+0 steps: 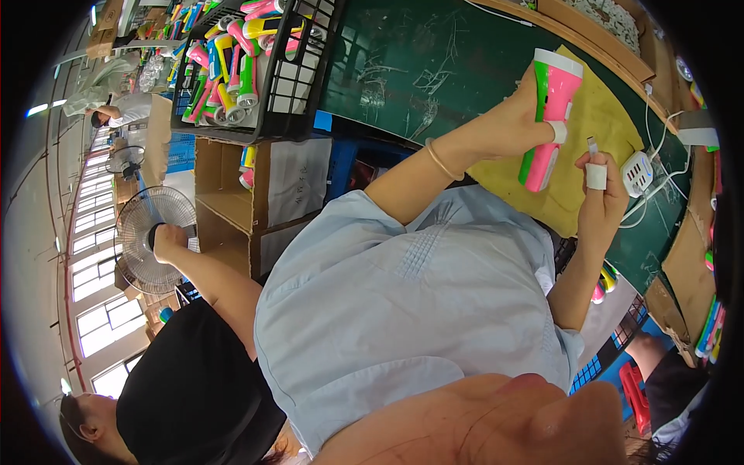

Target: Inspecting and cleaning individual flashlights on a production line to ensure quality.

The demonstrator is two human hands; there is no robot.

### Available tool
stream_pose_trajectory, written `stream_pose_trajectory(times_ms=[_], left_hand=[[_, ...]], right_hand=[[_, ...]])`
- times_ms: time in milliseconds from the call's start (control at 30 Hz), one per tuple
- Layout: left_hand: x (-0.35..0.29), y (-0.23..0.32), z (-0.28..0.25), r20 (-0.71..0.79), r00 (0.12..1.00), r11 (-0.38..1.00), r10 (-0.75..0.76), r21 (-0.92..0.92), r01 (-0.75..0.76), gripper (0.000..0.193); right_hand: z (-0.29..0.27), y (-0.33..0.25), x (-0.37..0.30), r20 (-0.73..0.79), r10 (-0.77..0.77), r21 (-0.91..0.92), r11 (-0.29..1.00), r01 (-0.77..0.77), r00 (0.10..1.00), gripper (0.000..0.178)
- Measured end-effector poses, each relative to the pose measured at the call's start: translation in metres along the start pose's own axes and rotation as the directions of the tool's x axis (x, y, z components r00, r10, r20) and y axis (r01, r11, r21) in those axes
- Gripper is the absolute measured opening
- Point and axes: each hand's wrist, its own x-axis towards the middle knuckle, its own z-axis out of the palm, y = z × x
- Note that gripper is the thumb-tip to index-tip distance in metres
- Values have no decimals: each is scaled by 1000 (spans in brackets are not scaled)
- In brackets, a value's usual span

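My left hand [521, 116], with a bangle on the wrist, is closed round a pink and green flashlight [558, 85] with a wide white head. The flashlight is held lengthwise above a yellow cloth [601, 116], its head toward the far side. White tape wraps the thumb. Just right of the flashlight, my right hand [603, 182] pinches a small plug with a flat metal tip [593, 146]; a taped finger shows here too. Plug and flashlight are apart. Beside my right hand lies a white multi-port USB charger [637, 174] with white cables.
A green, scratched worktable [403, 70] carries a black crate [291, 101] of colourful flashlights at the left. Cardboard boxes [225, 182] stand below it. Further left, a co-worker's hand [169, 242] reaches to a standing fan [155, 205]. A wooden ledge [597, 35] borders the far side.
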Motion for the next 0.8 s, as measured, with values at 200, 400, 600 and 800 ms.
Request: stream_pose_trajectory(times_ms=[200, 400, 600, 800], left_hand=[[-7, 11, 1, 100, 995, 997, 19, 76, -27, 61], [-6, 6, 0, 49, 999, 896, -1, 444, -21, 64], [-7, 4, 6, -16, 1000, 871, 7, 492, 2, 66], [-5, 4, -3, -52, 990, 801, 133, 594, -77, 70]], right_hand=[[-2, -18, 18, 139, -209, -181, 956, 232, 968, 11], [-4, -18, 20, 187, -170, -311, 924, 223, 968, 10], [1, -28, 18, 143, -124, -548, 816, 183, 982, 14], [24, -13, 23, 63, -264, -427, 864, 265, 963, 10]])
